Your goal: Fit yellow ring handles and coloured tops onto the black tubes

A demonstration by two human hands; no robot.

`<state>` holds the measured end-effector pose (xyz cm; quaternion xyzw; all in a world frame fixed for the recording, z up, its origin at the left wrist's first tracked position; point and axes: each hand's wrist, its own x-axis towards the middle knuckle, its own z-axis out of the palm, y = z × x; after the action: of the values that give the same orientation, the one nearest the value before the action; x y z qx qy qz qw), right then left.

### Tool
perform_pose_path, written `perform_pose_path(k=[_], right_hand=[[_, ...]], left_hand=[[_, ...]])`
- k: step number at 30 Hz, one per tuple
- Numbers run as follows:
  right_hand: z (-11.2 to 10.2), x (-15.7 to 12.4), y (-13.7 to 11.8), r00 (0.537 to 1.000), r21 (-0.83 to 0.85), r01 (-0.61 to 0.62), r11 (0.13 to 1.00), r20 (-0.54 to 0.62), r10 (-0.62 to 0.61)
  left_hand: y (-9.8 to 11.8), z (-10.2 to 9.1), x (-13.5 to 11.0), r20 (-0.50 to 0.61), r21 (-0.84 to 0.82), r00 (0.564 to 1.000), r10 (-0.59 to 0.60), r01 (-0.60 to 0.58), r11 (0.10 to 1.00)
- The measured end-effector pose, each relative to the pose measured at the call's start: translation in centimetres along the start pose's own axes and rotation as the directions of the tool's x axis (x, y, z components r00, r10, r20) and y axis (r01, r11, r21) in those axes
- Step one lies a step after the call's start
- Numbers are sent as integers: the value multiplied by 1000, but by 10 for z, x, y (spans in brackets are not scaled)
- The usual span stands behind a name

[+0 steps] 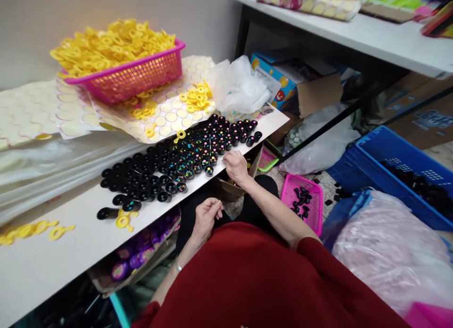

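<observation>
Many small black cups (pixel 155 165) stand packed together on the white table; those toward the right hold tiny coloured beads (pixel 208 169). My right hand (pixel 235 166) is at the table's front edge, just right of the nearest beaded cups. Its fingers are pinched together, and what they hold, if anything, is too small to make out. Over my lap, below the table edge, my left hand (pixel 208 217) has its fingers curled closed; I cannot see anything in it. One black cup (pixel 106 213) lies on its side at the left, near some yellow ring-shaped pieces (pixel 123 219).
A pink basket (pixel 123 85) heaped with yellow ring pieces stands at the back on sticker sheets (pixel 170 112). Beside it lies a clear plastic bag (pixel 244 85). On the floor are a pink tray (pixel 320 205) with black pieces, a blue crate (pixel 406 153) and a box of purple items (pixel 141 252).
</observation>
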<state>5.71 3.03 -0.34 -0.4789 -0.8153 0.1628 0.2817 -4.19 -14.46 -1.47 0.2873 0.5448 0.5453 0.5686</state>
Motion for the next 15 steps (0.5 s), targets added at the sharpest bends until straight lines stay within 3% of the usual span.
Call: perform_pose_path(k=[4, 11, 15], right_hand=[[11, 1, 7, 1000, 21, -29, 999, -7, 29], [0, -6, 20, 997, 389, -73, 918, 40, 62], [-4, -6, 22, 993, 391, -109, 914, -6, 121]], left_hand=[[-6, -7, 1, -18, -8, 999, -36, 35, 999], [-12, -9, 13, -32, -33, 996, -84, 83, 996], [-11, -9, 16, -30, -67, 995, -99, 96, 993]])
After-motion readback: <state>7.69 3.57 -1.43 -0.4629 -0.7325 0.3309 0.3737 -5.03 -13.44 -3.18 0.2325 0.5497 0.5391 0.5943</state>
